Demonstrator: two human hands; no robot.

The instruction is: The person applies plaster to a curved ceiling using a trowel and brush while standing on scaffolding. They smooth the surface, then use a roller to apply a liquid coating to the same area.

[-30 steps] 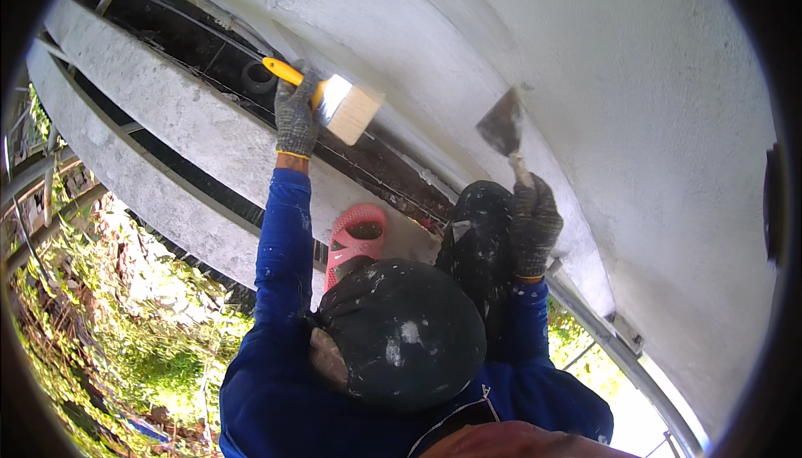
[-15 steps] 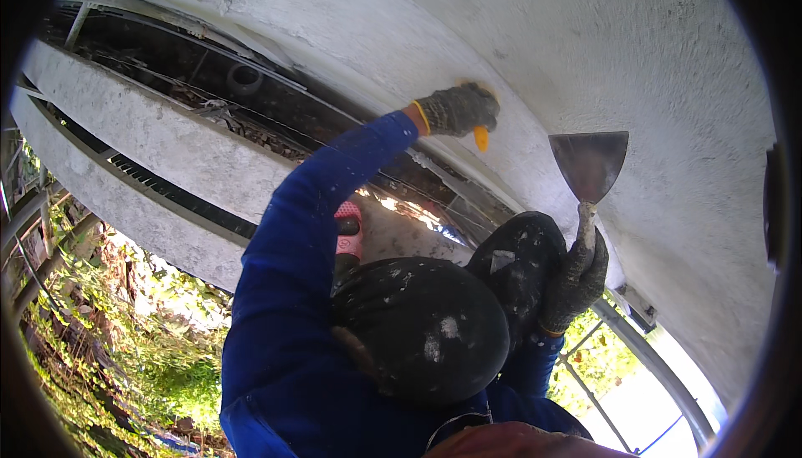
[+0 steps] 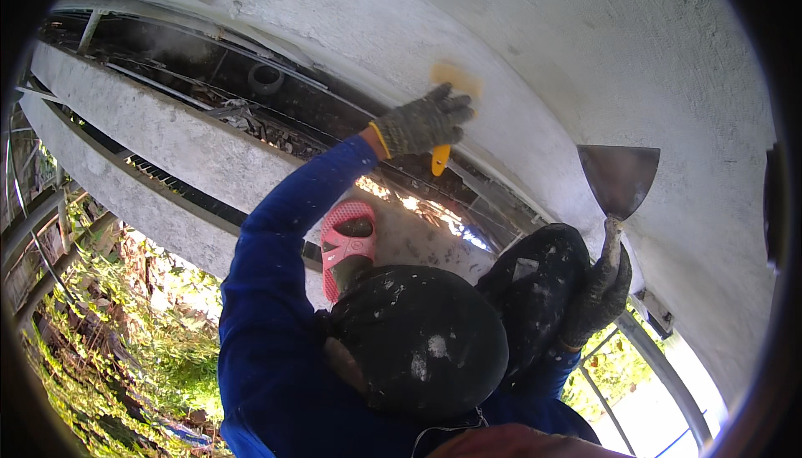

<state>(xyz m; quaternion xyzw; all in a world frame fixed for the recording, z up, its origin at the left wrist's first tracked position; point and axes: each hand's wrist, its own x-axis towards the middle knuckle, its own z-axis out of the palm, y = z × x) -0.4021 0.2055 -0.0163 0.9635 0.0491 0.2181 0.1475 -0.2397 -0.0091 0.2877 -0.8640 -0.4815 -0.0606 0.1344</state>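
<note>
The gloved left hand (image 3: 422,124) grips a yellow-handled brush (image 3: 444,115) (bristles blurred) against the white wall (image 3: 585,48). The gloved right hand (image 3: 597,287) clenches a putty knife (image 3: 619,178), blade flat and grey. Since the earlier frame the brush has slid leftward along the wall.

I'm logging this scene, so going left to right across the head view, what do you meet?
Green plants → pink object → left hand gripping the brush → putty knife held by the right hand.
</note>
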